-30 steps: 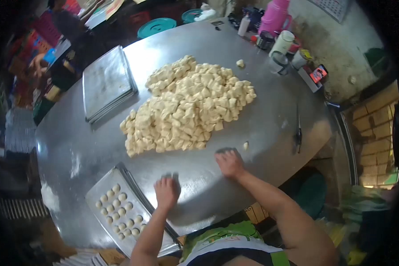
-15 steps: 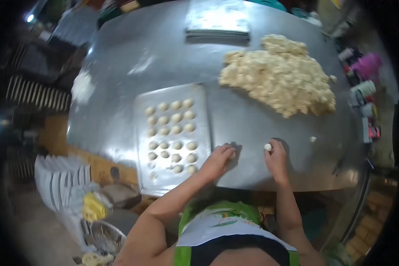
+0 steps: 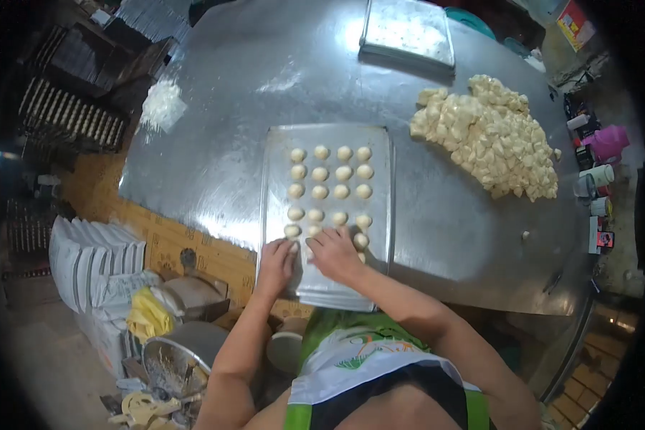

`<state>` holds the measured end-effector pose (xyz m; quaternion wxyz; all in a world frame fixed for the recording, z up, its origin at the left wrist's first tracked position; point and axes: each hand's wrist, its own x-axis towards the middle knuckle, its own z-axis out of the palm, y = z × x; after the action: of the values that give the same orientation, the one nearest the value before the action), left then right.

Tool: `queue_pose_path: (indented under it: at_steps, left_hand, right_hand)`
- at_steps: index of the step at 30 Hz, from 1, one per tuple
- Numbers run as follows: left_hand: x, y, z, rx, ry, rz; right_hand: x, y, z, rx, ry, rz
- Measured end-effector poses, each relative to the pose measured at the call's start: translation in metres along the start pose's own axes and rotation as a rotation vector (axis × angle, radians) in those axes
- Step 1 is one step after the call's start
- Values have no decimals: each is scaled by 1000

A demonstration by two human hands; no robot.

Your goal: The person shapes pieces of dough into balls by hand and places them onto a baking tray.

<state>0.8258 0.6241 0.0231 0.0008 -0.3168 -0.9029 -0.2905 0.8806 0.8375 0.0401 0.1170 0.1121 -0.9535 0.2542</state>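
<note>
Dough balls (image 3: 343, 173) sit in short rows on a metal tray (image 3: 327, 134), which lies at the near edge of the steel table (image 3: 222, 129), straight in front of the person, probably so that both hands reach it without stretching. Three rows of four fill the far part; a wider gap parts them from the nearer rows, some of which the hands hide. Each visible ball stands apart from the next, a spacing that likely keeps them from sticking together. The left hand (image 3: 275, 266) is low over the tray's left side, fingers curled beside a pale bit of dough; whether they are closed on it I cannot tell. The right hand (image 3: 335, 252) reaches in over the near rows, fingers bent down to the tray; its fingertips are too hidden to say if they pinch anything. A big heap of cut dough (image 3: 491, 136) lies to the right, well apart from the tray, which seems to leave bare steel between for working. White flour (image 3: 162, 106) lies on the far left.
</note>
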Motion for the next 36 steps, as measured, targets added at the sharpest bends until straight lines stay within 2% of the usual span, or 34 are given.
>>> queue_pose_path:
  at_steps: [2,3,7,12,19,21,24,28,31,32,33,35,36]
  left_hand:
    - [-7,21,-19,-185,-11,-66]
    - [-15,28,-24,-274,-18,-109]
    - [-42,15,-27,-90,67,-245]
    - [-14,51,-14,47,81,-165]
    - [-14,30,10,-46,84,-360]
    - [-16,32,12,-32,92,-343]
    - [-11,29,11,-15,105,-287]
    - [-14,20,2,-91,51,-265]
    - [-18,15,-12,-88,240,-140]
    - [-19,8,-15,-102,246,-126]
    - [-25,0,-21,-127,207,-265]
    - [-42,-14,-31,-175,126,-551]
    - [-45,-14,-35,-187,133,-547]
  right_hand:
    - [-15,4,-38,188,156,45]
    - [-30,18,-51,158,184,73]
    - [-95,86,-80,121,155,256]
    - [-98,85,-80,243,78,122]
    - [-43,34,-53,230,122,-85]
    - [-29,24,-37,216,146,-118]
    - [-9,15,7,-99,107,-205]
    - [-11,8,23,-86,134,-155]
    - [-21,-2,15,-85,13,-85]
    - [-19,-3,4,-86,-34,-49]
    - [-21,-3,-10,-101,-32,-46]
    - [-30,-2,-46,51,158,135]
    - [-43,10,-54,82,231,240]
